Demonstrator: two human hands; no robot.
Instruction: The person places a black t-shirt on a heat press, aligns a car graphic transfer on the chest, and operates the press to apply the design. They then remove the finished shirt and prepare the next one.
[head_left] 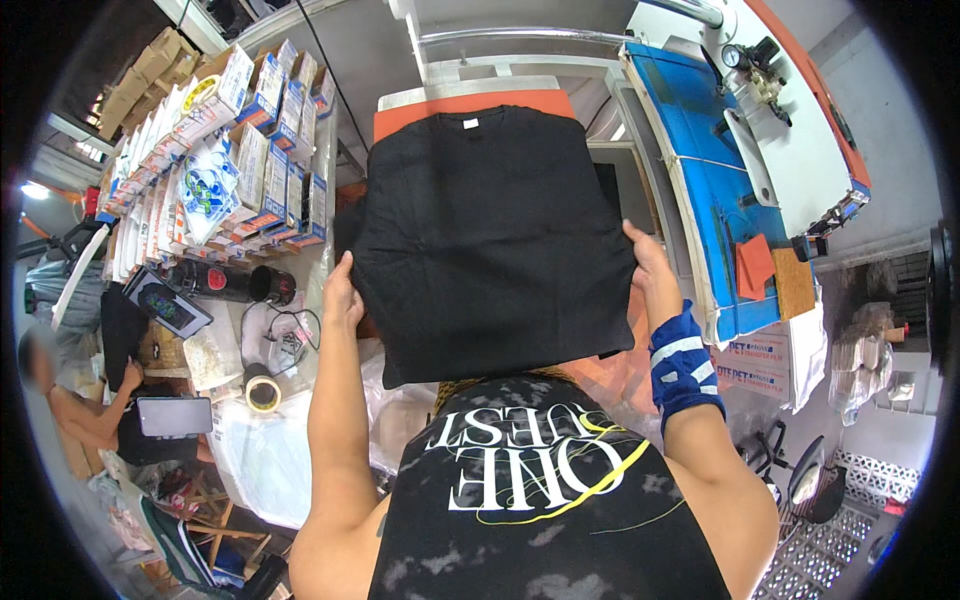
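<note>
A black T-shirt (490,240) lies spread and folded over an orange board (560,98), its collar with a small white label at the far end. My left hand (343,291) is closed on the shirt's left edge, thumb uppermost, the other fingers partly hidden by the cloth. On the opposite side, my right hand (650,258) grips the right edge in the same way. A dark blue band with pale stripes (684,362) wraps my right forearm. More black cloth (607,190) shows beneath the shirt at its right.
Stacked boxes (262,190) fill the left side. Beside them are a tablet (168,303) and a tape roll (263,393). Far left, another person (85,410) holds black cloth. A blue-topped bench (700,170) and white machine with a gauge (735,56) stand at right.
</note>
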